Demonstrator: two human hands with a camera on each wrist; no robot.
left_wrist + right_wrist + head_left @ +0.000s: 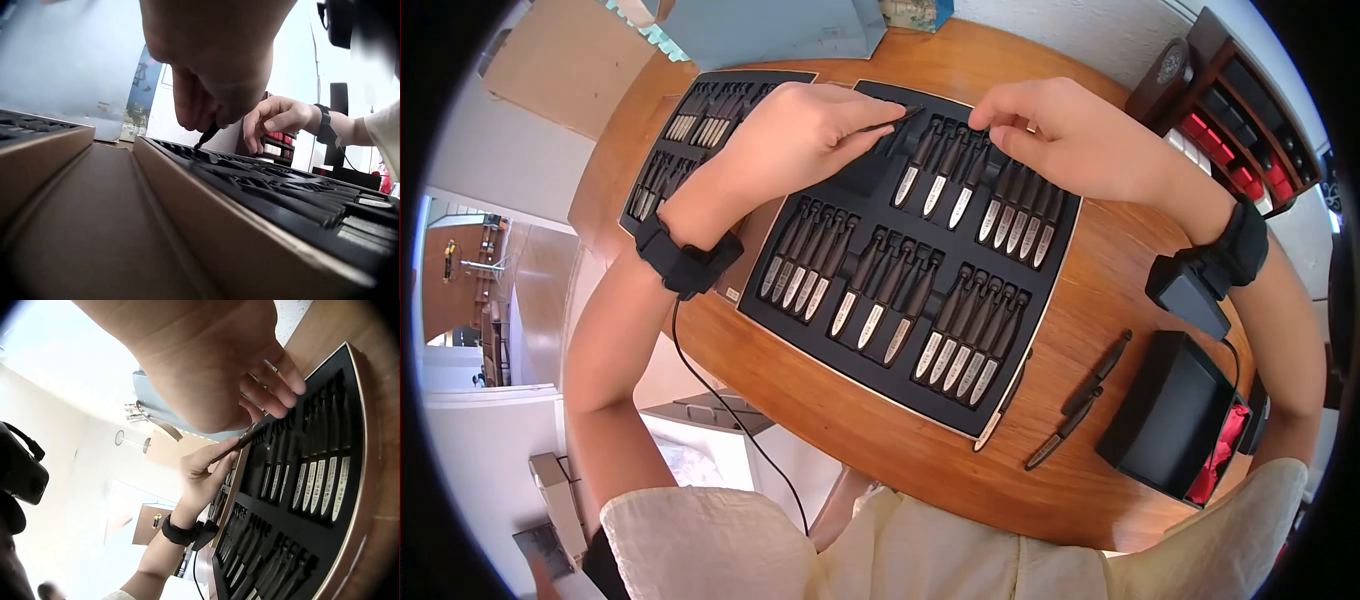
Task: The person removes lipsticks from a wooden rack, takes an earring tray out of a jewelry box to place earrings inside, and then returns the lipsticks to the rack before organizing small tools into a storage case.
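My left hand (810,130) pinches a slim dark stick (247,440) between thumb and fingers over the far left part of a black tray (800,335). In the left wrist view its dark tip (208,135) points down close over the slots. My right hand (1065,135) hovers at the tray's far edge, fingers loosely bent and holding nothing. Several dark sticks with pale lettered ends (935,195) lie in rows in the tray, grouped in recesses. The far left recess is partly hidden by my left hand.
A second tray (650,190) of similar sticks lies to the left. Two loose dark sticks (1065,430) lie on the wooden table (1100,300), beside a black box (1165,410) with red lining. A small shelf unit (1240,110) stands far right, a blue-grey bag (780,30) at the back.
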